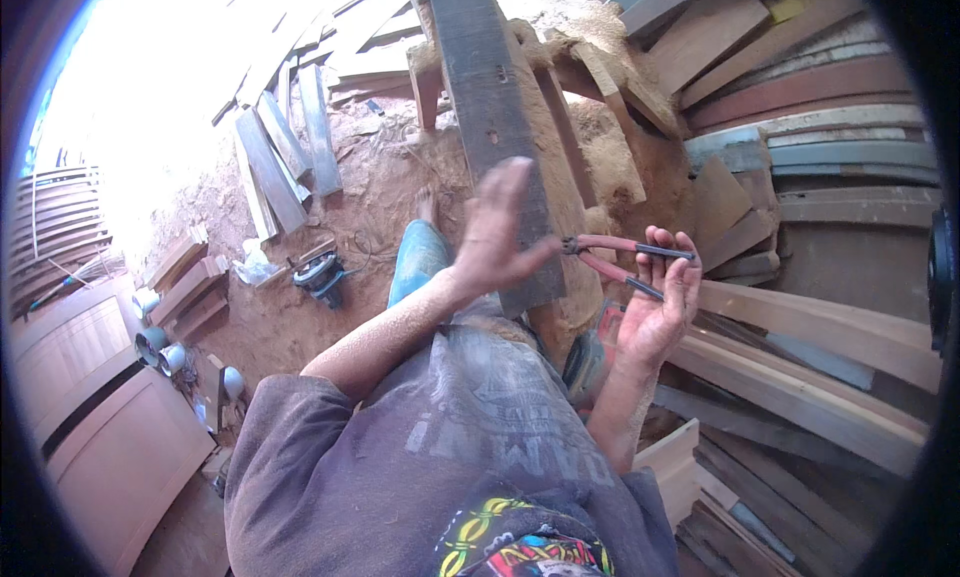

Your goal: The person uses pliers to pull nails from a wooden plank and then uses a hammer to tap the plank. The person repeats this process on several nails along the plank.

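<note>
A long dark weathered plank (483,67) runs away from me, with a few small holes in its face. My left hand (495,237) is over its near part, fingers stretched out and thumb spread, holding nothing; I cannot tell whether it touches the wood. To the right, my right hand (655,322) is palm up, its fingers and thumb around one handle of a pair of pincers (607,243). The pincers have red handles with dark grips, and the handles are spread apart. Their head points left, close to my left thumb.
Sawdust-covered wooden supports (580,107) stand beside the plank. Stacked boards (820,167) fill the right side. On the dusty floor at left lie a power tool (318,279) and loose planks (275,167). Wooden panels (130,467) lie at lower left, near several pale cylindrical containers (152,345).
</note>
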Action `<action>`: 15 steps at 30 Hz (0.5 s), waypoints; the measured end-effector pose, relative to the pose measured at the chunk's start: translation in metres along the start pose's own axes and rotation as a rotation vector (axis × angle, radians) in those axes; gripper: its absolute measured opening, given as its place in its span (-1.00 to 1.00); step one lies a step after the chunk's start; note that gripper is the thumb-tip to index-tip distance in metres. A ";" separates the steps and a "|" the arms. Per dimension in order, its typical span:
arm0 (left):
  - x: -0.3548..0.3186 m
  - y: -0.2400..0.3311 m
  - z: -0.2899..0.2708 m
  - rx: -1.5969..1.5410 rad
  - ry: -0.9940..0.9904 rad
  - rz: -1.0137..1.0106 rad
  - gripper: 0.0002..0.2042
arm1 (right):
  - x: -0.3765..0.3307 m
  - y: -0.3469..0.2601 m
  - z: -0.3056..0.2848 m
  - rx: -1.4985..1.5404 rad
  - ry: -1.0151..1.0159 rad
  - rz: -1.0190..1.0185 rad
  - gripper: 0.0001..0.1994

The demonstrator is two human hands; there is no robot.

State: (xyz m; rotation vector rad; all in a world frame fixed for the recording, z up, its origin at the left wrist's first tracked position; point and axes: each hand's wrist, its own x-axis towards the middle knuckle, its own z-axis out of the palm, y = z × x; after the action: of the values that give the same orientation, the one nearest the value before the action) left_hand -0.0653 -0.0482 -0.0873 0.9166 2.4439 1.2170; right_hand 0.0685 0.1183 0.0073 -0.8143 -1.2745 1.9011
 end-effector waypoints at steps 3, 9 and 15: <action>0.027 0.030 0.008 -0.099 -0.137 0.344 0.02 | 0.021 0.012 0.033 0.034 -0.050 0.058 -0.68; 0.099 0.019 0.016 -0.103 -0.057 0.265 -0.27 | 0.072 0.031 0.073 -0.088 -0.123 0.041 -0.61; 0.168 -0.009 0.003 -0.073 0.135 0.231 -0.19 | 0.135 0.047 0.102 -0.220 -0.223 0.105 -0.38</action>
State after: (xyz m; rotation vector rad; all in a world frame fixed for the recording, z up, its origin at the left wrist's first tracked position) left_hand -0.1961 0.0569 -0.0887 1.1563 2.4283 1.4806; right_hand -0.0986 0.1655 -0.0207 -0.8105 -1.6280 2.0020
